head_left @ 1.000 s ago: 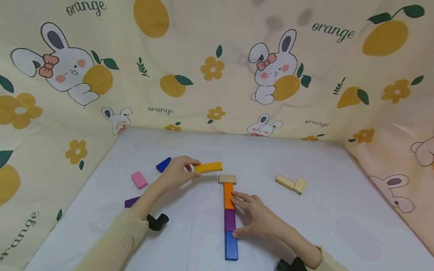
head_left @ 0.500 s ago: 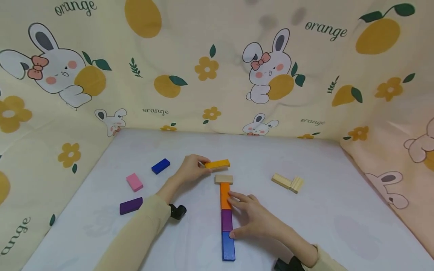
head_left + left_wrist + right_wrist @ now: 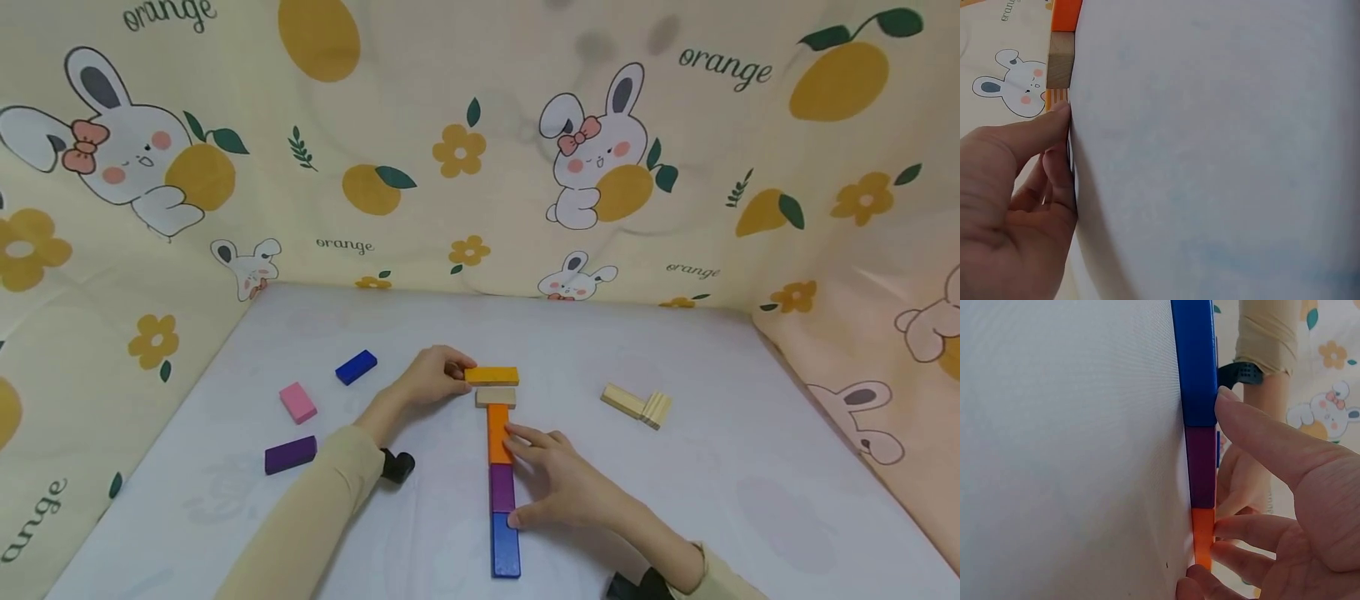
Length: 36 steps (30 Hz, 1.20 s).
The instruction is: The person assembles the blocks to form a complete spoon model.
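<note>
A row of wooden blocks runs away from me in the head view: a blue block [image 3: 506, 547], a purple block [image 3: 502, 487], an orange block [image 3: 498, 437], then a plain wood block [image 3: 496, 398] laid crosswise. Beyond the plain one, also crosswise, lies a yellow block [image 3: 495, 377]. My left hand [image 3: 429, 379] pinches its left end between thumb and fingers. Extended fingers of my right hand [image 3: 566, 486] touch the orange block, and its thumb rests at the edge of the blue block, as the right wrist view also shows.
On the left lie a dark blue block [image 3: 356, 367], a pink block [image 3: 298, 403] and a dark purple block [image 3: 290, 455]. Several plain wood blocks [image 3: 624, 402] lie together on the right. A printed cloth [image 3: 412, 125] stands behind the white tabletop [image 3: 712, 500].
My left hand has carried the yellow block rightward and turned it square, to just beyond the plain wood block. The right hand has stayed at the row.
</note>
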Each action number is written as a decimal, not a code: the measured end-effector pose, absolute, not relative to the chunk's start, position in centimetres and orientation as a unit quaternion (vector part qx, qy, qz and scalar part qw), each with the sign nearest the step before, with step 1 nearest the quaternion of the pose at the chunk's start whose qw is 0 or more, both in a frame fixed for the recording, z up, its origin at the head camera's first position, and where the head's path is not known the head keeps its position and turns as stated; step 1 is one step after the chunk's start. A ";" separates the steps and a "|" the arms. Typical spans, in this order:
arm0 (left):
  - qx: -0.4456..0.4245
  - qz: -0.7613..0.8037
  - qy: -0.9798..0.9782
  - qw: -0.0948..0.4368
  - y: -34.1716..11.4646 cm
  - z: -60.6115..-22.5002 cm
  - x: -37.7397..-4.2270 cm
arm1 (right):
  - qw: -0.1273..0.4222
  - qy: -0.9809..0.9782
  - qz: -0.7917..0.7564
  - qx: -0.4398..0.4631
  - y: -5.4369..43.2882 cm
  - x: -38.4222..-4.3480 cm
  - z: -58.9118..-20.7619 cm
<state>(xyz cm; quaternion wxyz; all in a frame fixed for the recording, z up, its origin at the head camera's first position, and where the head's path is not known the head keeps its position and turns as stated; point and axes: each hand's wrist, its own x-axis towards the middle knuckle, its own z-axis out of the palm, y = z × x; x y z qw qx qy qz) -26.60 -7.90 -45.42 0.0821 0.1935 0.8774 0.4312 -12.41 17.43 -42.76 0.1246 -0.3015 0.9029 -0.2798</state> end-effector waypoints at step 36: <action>0.213 0.414 0.879 0.100 -7.8 -45.4 -26.3 | 0.131 0.906 -0.273 -0.297 17.5 -12.4 -42.9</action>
